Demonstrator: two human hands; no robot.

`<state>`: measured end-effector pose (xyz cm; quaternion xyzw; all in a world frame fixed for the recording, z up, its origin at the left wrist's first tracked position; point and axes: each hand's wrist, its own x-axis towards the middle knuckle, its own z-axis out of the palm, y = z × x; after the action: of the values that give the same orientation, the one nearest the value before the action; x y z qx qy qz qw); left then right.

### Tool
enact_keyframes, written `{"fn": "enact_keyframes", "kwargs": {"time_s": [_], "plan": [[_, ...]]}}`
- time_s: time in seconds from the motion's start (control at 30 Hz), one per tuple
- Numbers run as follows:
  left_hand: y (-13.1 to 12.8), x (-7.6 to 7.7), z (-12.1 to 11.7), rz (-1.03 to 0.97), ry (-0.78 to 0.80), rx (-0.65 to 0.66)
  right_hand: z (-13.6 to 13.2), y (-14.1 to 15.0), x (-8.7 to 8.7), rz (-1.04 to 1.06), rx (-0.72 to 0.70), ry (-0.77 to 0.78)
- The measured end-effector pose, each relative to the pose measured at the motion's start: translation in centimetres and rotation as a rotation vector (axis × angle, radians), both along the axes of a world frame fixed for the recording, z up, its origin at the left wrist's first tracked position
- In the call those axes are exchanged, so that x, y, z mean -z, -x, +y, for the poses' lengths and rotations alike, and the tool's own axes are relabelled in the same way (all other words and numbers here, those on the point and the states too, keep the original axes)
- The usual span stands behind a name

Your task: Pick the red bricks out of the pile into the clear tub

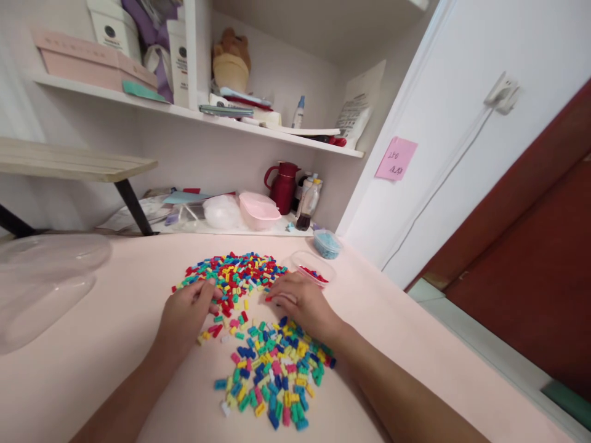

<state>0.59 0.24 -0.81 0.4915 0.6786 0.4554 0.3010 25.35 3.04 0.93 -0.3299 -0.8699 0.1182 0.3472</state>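
My left hand (188,307) rests at the left edge of a large heap of small colourful plastic bricks (240,271). Its fingers are curled together, and whatever they may hold is hidden. Between the thumb and fingers of my right hand (302,301) is a small red brick (268,299), pinched just above the table. A second, looser spread of mixed bricks (277,363) lies nearer to me, partly under my right wrist. Behind my right hand stands a clear plastic container (330,269) with red bricks (314,274) and a little blue inside.
A small tub of light blue pieces (327,245) sits at the table's back right. Clear plastic lids or trays (46,289) lie on the left. Along the back are a pink bowl (259,209), a dark red jug (283,187) and bottles (308,203), beneath a shelf (286,132).
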Motion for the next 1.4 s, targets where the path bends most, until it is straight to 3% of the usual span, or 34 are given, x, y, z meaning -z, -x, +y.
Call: {"fn": "enact_keyframes", "kwargs": {"time_s": [0.23, 0.37, 0.47, 0.7, 0.8, 1.07, 1.4], "plan": [[0.2, 0.2, 0.2, 0.012, 0.008, 0.0, 1.9, -4.4, -2.0, 0.295, 0.468, -0.055], [0.2, 0.2, 0.3, 0.008, 0.011, -0.01, 2.3, -5.3, -2.0, 0.379, 0.576, -0.051], [0.2, 0.1, 0.2, 0.013, -0.015, 0.007, 1.9, -4.2, -1.4, 0.356, 0.478, -0.022], [-0.3, -0.2, -0.2, 0.014, -0.05, 0.007, -1.2, 0.1, -0.4, 0.055, -0.007, -0.006], [-0.4, -0.2, -0.2, 0.009, -0.044, 0.005, -2.0, 0.9, -0.3, -0.061, -0.11, -0.022], [-0.5, -0.3, -0.3, 0.001, -0.045, 0.002, -1.3, 1.7, 1.2, -0.294, -0.128, -0.079], [-0.3, -0.1, -0.2, -0.006, -0.051, 0.011, -0.7, 0.8, 1.4, -0.14, -0.008, 0.034]]}}
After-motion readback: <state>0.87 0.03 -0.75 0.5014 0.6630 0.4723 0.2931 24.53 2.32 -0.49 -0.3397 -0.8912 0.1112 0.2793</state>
